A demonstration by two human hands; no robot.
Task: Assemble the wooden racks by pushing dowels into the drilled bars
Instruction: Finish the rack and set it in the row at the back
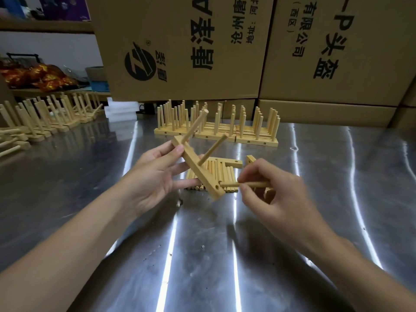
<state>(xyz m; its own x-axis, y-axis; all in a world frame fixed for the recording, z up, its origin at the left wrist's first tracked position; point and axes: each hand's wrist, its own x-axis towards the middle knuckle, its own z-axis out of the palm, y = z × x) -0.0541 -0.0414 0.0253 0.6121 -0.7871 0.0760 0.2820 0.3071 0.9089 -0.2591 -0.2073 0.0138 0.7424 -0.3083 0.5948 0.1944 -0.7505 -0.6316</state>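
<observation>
Finished racks (45,118) line the far left of the shiny metal table (202,255). The left hand (155,176) grips a drilled bar (198,170); the right hand (274,194) pinches a dowel (229,183) at its near end hole, with cardboard boxes (225,48) beyond.

On table (202,255): dowel pile (221,174) centre, drilled bar (195,167) tilted above it in left hand (155,176), single dowel (229,183) in right hand (276,199) beside bar's near end; finished racks (225,129) behind, further racks (45,118) far left, cardboard boxes (225,48) rearmost.
</observation>
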